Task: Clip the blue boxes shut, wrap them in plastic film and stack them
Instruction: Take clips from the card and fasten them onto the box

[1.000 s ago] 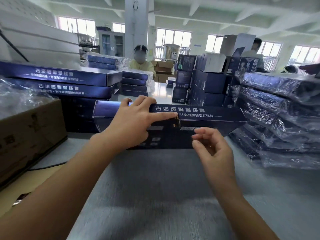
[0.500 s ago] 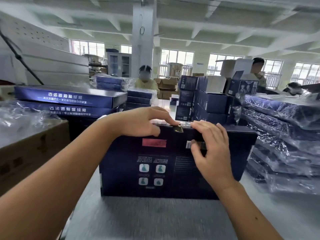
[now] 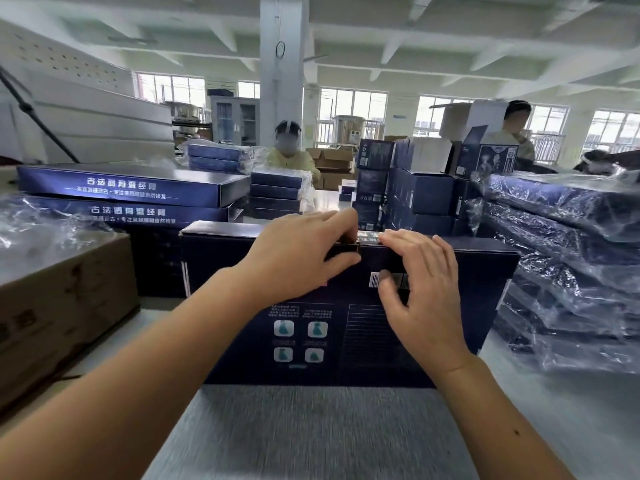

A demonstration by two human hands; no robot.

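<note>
A large dark blue box [image 3: 481, 299] stands on its long edge on the grey table [image 3: 311, 434], its printed back facing me. My left hand [image 3: 298, 258] grips the top edge near the middle, fingers over the top and thumb on the front by a small brass clasp [image 3: 356, 241]. My right hand [image 3: 419, 282] lies against the front just right of the clasp, fingertips on the top edge, thumb over the barcode. More blue boxes [image 3: 135, 187] are stacked behind on the left.
Film-wrapped blue boxes [image 3: 568, 258] are piled at the right. A brown carton [image 3: 59, 306] topped with plastic film sits at the left. Smaller dark boxes [image 3: 415, 195] stand behind. Two people work at the far tables.
The box was tipped up from lying flat onto its long edge. Both hands came onto its top edge by the clasp; the right hand moved from mid-air onto the front.
</note>
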